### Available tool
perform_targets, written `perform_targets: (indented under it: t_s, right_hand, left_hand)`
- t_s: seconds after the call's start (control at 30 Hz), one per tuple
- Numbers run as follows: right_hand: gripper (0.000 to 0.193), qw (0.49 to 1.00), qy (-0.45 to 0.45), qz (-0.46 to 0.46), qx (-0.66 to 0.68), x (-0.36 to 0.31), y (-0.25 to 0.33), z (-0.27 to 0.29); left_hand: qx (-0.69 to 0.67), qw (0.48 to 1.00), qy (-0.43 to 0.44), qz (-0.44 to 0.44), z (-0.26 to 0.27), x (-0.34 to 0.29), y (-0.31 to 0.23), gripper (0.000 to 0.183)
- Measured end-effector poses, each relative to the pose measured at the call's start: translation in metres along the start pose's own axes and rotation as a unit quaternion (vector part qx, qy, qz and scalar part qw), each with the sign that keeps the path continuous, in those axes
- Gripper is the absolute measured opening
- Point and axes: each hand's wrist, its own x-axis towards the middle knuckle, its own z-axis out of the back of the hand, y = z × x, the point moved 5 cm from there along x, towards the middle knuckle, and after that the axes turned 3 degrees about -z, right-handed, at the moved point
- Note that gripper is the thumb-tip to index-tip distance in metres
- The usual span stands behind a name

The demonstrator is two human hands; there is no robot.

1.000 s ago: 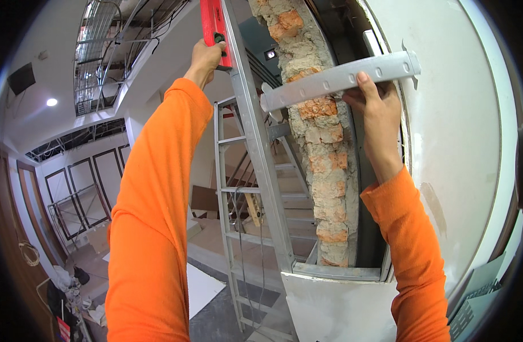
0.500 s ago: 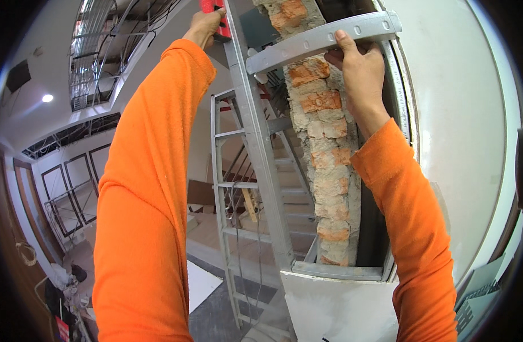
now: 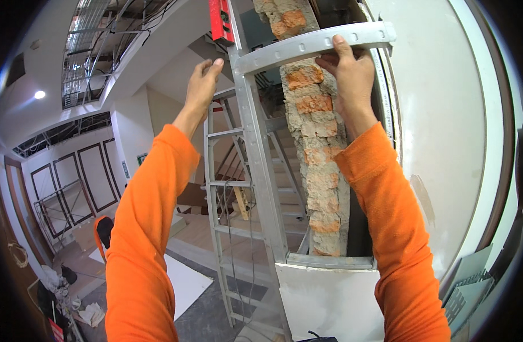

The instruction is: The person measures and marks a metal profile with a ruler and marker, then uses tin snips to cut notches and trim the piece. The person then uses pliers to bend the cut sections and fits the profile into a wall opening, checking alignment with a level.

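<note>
A short grey metal channel piece with a row of dimples lies roughly level across the opening, its left end against the upright metal stud. My right hand grips it toward its right end, thumb in front and fingers underneath. Beside the stud, my left hand is raised with nothing in it, its fingers loosely bent and apart. Just above that hand, a red spirit level stands upright along the stud, its top cut off by the picture edge.
A rough brick column stands behind the channel. A metal stepladder is behind the stud. At the frame's foot runs a bottom metal track above a white board. Grey panels lean at lower right.
My left hand has let go of the red spirit level and come down below it. The channel's left end has moved left and down onto the stud, with my right hand still holding it.
</note>
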Motion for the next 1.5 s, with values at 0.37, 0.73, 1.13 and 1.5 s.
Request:
perform_targets:
  t_s: [0.37,0.73,1.13,1.5]
  right_hand:
    - [0.037,0.984,-0.008,-0.142,0.109,-0.01,-0.049,-0.017]
    - [0.043,0.981,0.01,-0.17,0.096,0.006,-0.053,0.002]
    - [0.048,0.988,0.023,-0.145,0.049,0.014,-0.054,0.009]
    - [0.044,0.989,-0.001,-0.123,0.084,0.024,-0.055,-0.013]
  left_hand:
    - [-0.145,0.985,0.037,0.086,-0.019,-0.039,0.019,0.077]
    - [-0.075,0.996,-0.002,0.042,-0.025,-0.038,0.016,0.042]
    - [-0.117,0.99,-0.023,0.075,-0.034,-0.036,0.017,0.035]
    - [-0.201,0.976,-0.019,0.08,-0.031,0.023,0.002,0.031]
